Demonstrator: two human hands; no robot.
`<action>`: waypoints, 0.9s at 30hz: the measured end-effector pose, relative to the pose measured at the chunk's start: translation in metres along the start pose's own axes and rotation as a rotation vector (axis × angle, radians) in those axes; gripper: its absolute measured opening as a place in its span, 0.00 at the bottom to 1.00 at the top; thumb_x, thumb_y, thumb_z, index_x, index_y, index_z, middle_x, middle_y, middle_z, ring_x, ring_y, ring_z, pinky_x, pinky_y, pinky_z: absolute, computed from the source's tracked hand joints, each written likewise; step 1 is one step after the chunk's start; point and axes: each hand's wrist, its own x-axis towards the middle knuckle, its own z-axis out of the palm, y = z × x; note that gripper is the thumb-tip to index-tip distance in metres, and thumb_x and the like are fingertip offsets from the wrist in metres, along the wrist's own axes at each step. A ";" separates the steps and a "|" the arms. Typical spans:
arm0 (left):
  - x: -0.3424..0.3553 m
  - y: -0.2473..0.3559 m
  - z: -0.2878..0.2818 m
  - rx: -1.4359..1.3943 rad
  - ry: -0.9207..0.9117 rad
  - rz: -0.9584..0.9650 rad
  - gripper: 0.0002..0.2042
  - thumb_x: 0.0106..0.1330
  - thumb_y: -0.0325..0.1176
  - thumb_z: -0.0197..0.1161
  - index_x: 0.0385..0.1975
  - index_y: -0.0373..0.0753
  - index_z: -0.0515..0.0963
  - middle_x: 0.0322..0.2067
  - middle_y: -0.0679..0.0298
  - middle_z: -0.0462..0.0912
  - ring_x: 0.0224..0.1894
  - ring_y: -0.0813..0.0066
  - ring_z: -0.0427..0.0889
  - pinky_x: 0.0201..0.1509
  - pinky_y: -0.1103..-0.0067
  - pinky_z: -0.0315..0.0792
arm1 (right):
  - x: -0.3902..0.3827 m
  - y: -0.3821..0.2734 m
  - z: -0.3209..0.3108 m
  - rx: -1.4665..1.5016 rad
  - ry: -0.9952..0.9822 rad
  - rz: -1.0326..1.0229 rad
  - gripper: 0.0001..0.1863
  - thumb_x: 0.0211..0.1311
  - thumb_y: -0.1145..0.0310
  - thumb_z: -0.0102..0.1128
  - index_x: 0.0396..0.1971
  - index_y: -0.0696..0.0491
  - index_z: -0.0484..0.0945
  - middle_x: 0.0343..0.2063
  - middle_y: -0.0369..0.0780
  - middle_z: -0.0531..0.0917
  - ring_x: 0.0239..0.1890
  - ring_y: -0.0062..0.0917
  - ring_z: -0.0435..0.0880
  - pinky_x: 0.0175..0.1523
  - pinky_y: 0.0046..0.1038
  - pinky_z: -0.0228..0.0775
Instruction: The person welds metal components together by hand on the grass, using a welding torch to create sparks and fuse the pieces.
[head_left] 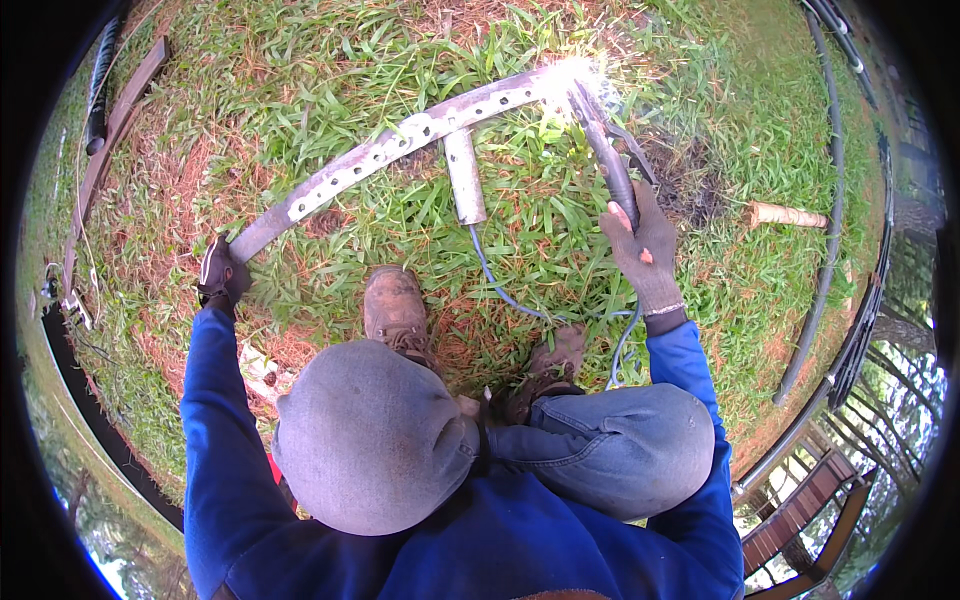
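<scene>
A long grey metal bar point(385, 150) with a row of holes lies at a slant over the grass. My left hand point(224, 274), in a dark glove, is closed round its near left end. In a worn grey glove, my right hand point(641, 245) grips the dark handle of a welding electrode holder point(607, 150). A blinding white glare with sparks sits at the bar's far right end, hiding the holder's tip. From under the bar's middle a short grey pipe point(464, 178) sticks out toward me. A blue cable point(497, 283) runs from the pipe's near end through the grass.
My boots point(393, 308) stand on the grass between my hands. A scorched dark patch point(690, 180) and a short wooden stick point(787, 216) lie right of my right hand. Long dark pipes point(826, 230) run along the right side. At far left lies a brown bar point(112, 150).
</scene>
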 end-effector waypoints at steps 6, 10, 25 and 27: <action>0.013 -0.023 0.020 -0.071 0.007 0.026 0.32 0.71 0.16 0.56 0.78 0.35 0.74 0.55 0.50 0.90 0.54 0.60 0.89 0.58 0.69 0.82 | 0.000 0.001 -0.002 -0.062 0.003 -0.007 0.25 0.70 0.60 0.75 0.63 0.49 0.79 0.40 0.49 0.89 0.40 0.45 0.90 0.47 0.44 0.82; 0.000 -0.007 0.022 0.254 0.103 0.177 0.23 0.91 0.48 0.55 0.69 0.36 0.81 0.42 0.62 0.87 0.49 0.70 0.83 0.57 0.75 0.76 | 0.000 0.001 0.000 -0.059 -0.006 -0.016 0.26 0.69 0.58 0.75 0.62 0.49 0.77 0.43 0.55 0.90 0.44 0.58 0.91 0.48 0.52 0.83; -0.006 0.053 0.016 0.190 -0.090 0.044 0.32 0.70 0.18 0.56 0.77 0.36 0.76 0.44 0.51 0.93 0.44 0.59 0.91 0.52 0.65 0.84 | 0.006 0.000 0.002 -0.143 -0.006 0.015 0.23 0.72 0.57 0.73 0.58 0.51 0.75 0.42 0.56 0.89 0.43 0.60 0.90 0.47 0.53 0.81; -0.011 0.005 0.017 0.018 0.066 0.073 0.32 0.70 0.18 0.57 0.77 0.37 0.76 0.44 0.53 0.93 0.44 0.63 0.90 0.52 0.66 0.83 | 0.011 -0.003 0.005 -0.125 -0.027 -0.007 0.23 0.72 0.57 0.73 0.58 0.51 0.76 0.42 0.56 0.89 0.43 0.60 0.90 0.46 0.54 0.81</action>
